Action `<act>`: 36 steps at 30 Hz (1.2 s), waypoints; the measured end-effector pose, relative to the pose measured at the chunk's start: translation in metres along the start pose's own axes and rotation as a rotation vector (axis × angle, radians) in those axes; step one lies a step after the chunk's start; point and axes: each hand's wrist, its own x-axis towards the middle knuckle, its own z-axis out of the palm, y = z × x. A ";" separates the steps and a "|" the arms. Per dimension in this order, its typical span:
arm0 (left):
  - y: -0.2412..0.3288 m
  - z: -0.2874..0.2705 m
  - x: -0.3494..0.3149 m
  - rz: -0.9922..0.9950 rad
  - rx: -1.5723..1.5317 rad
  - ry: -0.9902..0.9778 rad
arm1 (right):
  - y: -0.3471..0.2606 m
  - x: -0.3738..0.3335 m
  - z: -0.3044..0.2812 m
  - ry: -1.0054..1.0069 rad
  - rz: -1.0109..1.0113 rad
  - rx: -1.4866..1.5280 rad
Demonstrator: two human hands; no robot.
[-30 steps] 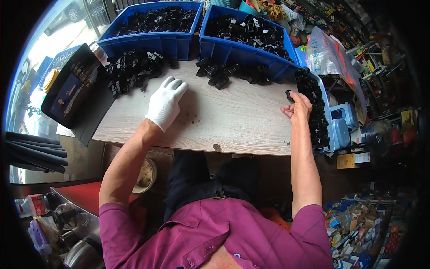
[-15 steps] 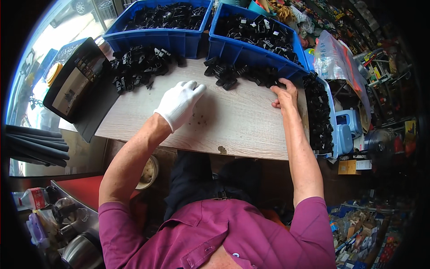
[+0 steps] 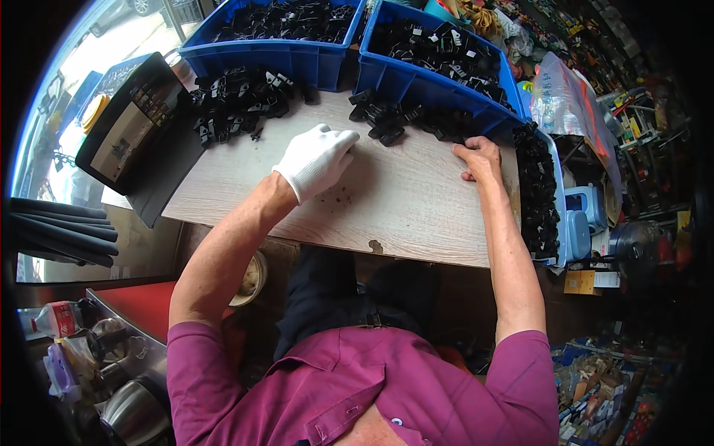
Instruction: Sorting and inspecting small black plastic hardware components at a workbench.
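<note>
My left hand (image 3: 315, 160), in a white knit glove, hovers over or rests on the middle of the pale wooden table (image 3: 416, 215). Its fingers are curled inward, and whatever may be in them is hidden. My bare right hand (image 3: 482, 158) is at the table's right side with bent fingers, its fingertips at the edge of a loose row of small black plastic parts (image 3: 446, 123). Whether it grips one of them is hidden. Another heap of black plastic parts (image 3: 242, 104) lies on the table's far left.
Two blue bins (image 3: 268, 59) (image 3: 435, 88) full of black parts stand along the far edge. A pale blue tray (image 3: 559, 201) of black parts adjoins the right edge. At left stands a tablet in a dark case (image 3: 130, 126). A red surface (image 3: 141, 308) is lower left.
The view has shifted slightly. My left hand has moved a little rightward, its fingers more curled. My right hand has drawn slightly back from the black parts, its fingers bending in.
</note>
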 end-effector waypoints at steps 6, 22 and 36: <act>0.008 0.007 -0.010 0.093 0.019 0.087 | -0.006 -0.023 -0.004 -0.066 0.027 0.055; 0.014 -0.004 -0.026 0.031 0.120 -0.040 | 0.001 -0.056 -0.003 -0.123 0.060 0.115; 0.019 0.001 -0.036 0.066 0.136 0.077 | 0.010 -0.074 0.003 -0.106 0.034 0.272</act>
